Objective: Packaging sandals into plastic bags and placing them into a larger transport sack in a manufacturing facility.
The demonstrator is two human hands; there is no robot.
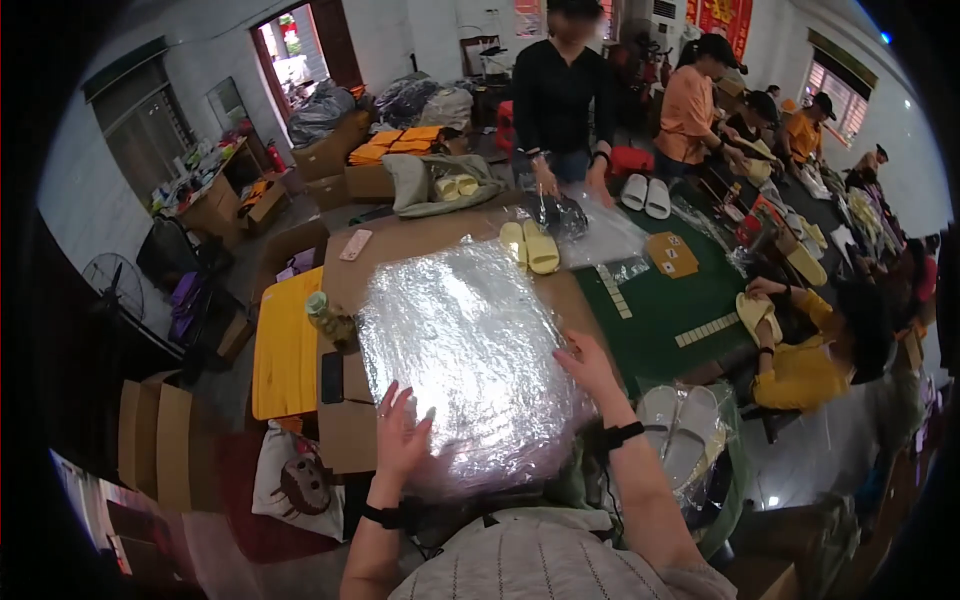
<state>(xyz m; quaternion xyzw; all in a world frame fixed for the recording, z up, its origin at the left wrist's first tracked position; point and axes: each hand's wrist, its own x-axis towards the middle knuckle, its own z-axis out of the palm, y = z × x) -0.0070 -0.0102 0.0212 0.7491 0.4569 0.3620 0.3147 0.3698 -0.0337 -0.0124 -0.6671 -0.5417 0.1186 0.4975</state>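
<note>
Though the clear plastic sheeting (470,350) lies flattened left of the green mat (652,308), from afar I judge none separated yet, my left hand (402,432) and right hand (588,366) spread, gripping nothing.

Glare whitens the plastic sheeting (470,345) at centre; daylight enters the upper-left doorway (291,45); distortion bends lines toward black corners.

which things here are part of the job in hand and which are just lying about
Seems part of the job:
- shiny plastic sheeting, with the left hand and right hand at its edges

Seems just lying about:
- bottle
- black phone
- fan
- white bag
</note>
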